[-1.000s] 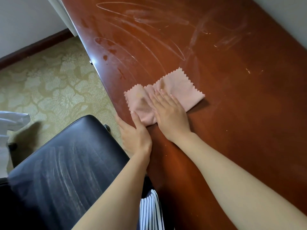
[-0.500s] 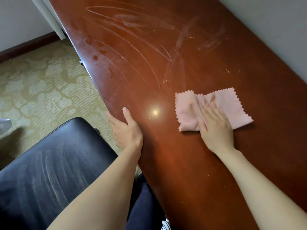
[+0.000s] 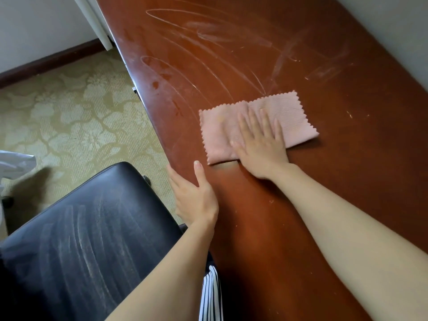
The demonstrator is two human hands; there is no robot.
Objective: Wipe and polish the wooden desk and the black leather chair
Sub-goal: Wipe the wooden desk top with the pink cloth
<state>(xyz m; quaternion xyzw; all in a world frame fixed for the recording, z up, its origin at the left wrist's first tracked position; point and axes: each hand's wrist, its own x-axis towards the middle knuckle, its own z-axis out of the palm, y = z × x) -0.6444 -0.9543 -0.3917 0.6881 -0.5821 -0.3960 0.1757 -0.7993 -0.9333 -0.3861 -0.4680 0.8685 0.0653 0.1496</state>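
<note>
**Wooden desk under the cloth, chair seat streaked**

Wooden desk [image 3: 312,216], reddish-brown and glossy, runs from the lower middle of the view up to the far wall. A folded pink cloth [image 3: 295,117] with zigzag-cut edges lies flat on its top, near the front edge. The right hand [image 3: 261,147] presses down on the cloth's near half, palm flat, fingers straight and slightly fanned, holding nothing. The heel of the hand sits over the cloth's near edge.

The left hand [image 3: 194,200] rests on the desk's front edge, just short of the cloth and not touching it. Its thumb lies straight on the top while the fingers run straight along the outer side of the edge. Whether they hook underneath cannot be told.

Pale curved smears [image 3: 208,33] cross the far part of the desk top beyond the cloth.

The black leather chair [image 3: 92,228] stands at lower left, close beside the desk, its seat marked with whitish arc-shaped streaks. A striped garment [image 3: 210,295] shows between chair and desk. Patterned beige carpet [image 3: 69,112] covers the floor.
</note>
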